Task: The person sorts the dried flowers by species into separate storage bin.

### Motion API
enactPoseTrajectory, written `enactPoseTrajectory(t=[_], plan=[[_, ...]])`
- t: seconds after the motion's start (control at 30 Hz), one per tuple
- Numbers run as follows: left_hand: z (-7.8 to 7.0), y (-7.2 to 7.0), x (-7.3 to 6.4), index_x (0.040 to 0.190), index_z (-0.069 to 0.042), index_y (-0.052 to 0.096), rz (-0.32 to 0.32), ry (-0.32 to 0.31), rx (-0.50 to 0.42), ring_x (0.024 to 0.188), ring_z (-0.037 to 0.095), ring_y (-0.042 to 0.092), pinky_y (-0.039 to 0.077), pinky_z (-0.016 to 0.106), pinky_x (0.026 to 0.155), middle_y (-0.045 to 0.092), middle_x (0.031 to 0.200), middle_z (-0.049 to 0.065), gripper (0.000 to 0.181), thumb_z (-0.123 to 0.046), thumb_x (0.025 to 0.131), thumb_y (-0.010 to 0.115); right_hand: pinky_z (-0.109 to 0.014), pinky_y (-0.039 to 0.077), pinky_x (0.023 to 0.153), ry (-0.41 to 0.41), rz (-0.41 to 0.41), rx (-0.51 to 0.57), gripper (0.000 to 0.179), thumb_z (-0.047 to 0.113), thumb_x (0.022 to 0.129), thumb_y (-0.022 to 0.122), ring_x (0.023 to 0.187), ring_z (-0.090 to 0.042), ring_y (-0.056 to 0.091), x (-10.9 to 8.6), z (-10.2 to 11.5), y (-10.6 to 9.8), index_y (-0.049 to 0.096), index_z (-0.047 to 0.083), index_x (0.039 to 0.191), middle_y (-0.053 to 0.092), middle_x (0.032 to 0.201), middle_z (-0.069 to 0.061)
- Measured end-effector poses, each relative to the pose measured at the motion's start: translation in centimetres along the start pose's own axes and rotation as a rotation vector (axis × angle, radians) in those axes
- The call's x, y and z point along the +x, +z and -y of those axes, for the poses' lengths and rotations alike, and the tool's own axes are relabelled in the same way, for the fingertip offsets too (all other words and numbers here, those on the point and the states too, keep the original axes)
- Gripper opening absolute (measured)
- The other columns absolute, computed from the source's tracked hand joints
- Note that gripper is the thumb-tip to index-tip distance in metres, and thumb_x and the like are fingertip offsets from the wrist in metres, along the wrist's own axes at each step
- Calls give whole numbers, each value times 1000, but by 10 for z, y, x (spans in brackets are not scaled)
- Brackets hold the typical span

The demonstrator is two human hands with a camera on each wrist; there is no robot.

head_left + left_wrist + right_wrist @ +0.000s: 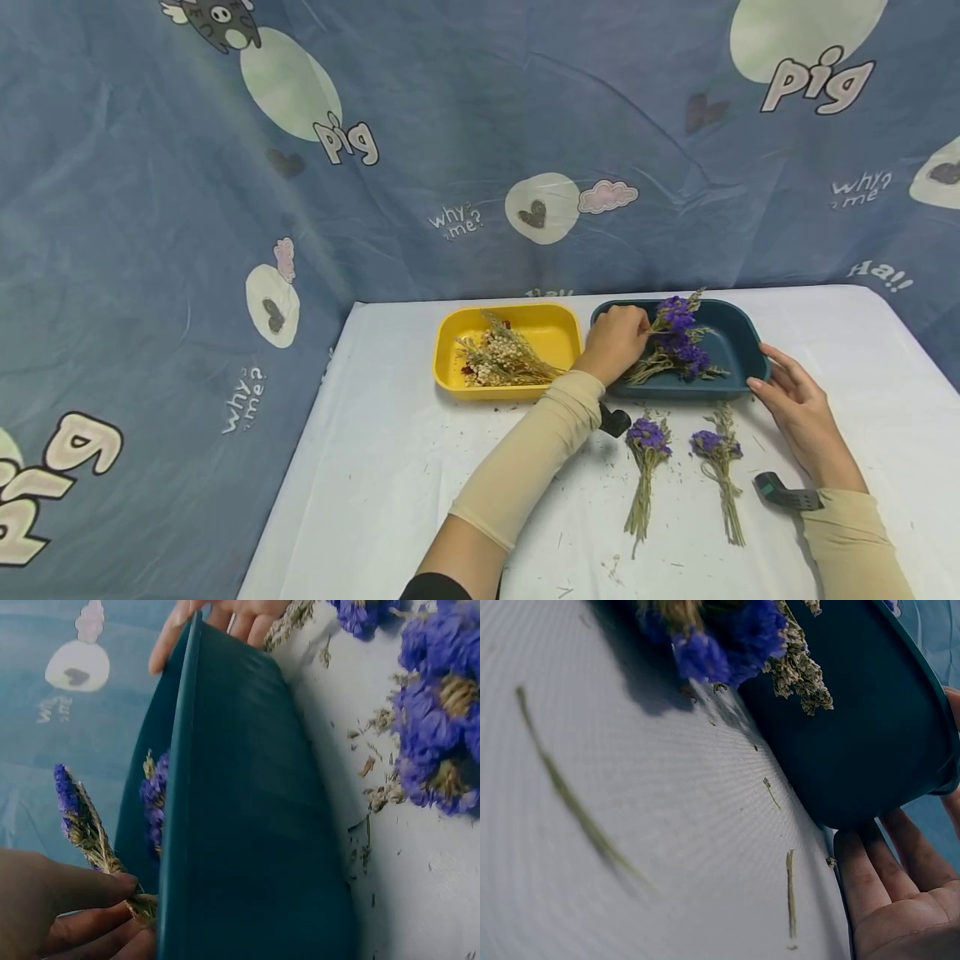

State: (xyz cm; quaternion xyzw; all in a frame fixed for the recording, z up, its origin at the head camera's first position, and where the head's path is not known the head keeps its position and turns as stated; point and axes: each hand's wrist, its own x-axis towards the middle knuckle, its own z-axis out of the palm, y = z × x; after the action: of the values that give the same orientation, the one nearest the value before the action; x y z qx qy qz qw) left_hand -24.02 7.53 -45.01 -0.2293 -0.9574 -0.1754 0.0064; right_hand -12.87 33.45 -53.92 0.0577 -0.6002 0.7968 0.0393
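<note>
My left hand point(617, 337) reaches over the left part of a teal tray point(731, 390). In the left wrist view its thumb and fingers pinch the tied stems of a small dried flower bunch point(94, 832) with a purple head, beside the tray's rim. More purple dried flowers point(686, 354) lie inside that tray. My right hand point(798, 408) holds the tray's right front corner, thumb at the front and fingers round the end. Two tied purple bunches lie on the white table before the tray, a left one point(645, 467) and a right one point(722, 467).
A yellow tray point(551, 321) stands to the left, holding dried bunches point(502, 358) with small cream flowers. Bits of stem and petal point(791, 900) are scattered over the white tablecloth point(390, 467). A blue patterned cloth point(450, 150) hangs behind the table.
</note>
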Motion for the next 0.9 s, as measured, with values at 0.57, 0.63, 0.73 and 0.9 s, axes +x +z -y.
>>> enactPoseTrajectory(t=[0.57,0.63,0.73,0.9], plan=[[-8,12,-2,119,-21,77,151,28,-20,102,8,73,59,19,90,77,116,-7,19,-23,103,65,-8,52,98,0,4,-23,66,-11,102,50,127,3,59,0,0,-1,33,10,162,50,141,7],[-9,12,-2,119,-22,77,151,33,-28,103,7,73,59,19,90,77,116,-7,19,-24,104,65,-7,51,98,-3,4,-26,66,-11,102,51,127,3,59,-1,0,-1,32,10,162,50,141,7],[-8,11,-1,112,-20,78,112,31,-27,91,6,71,57,16,82,78,109,-7,16,-23,103,65,-7,51,98,-7,4,-24,66,-12,102,51,127,2,59,0,0,-1,33,10,162,50,141,7],[-5,11,-1,78,-18,64,46,25,-14,58,6,42,34,17,55,59,69,-6,24,-22,102,67,-8,52,97,-11,6,-15,66,-12,102,50,126,2,60,0,-1,-1,33,10,161,52,140,7]])
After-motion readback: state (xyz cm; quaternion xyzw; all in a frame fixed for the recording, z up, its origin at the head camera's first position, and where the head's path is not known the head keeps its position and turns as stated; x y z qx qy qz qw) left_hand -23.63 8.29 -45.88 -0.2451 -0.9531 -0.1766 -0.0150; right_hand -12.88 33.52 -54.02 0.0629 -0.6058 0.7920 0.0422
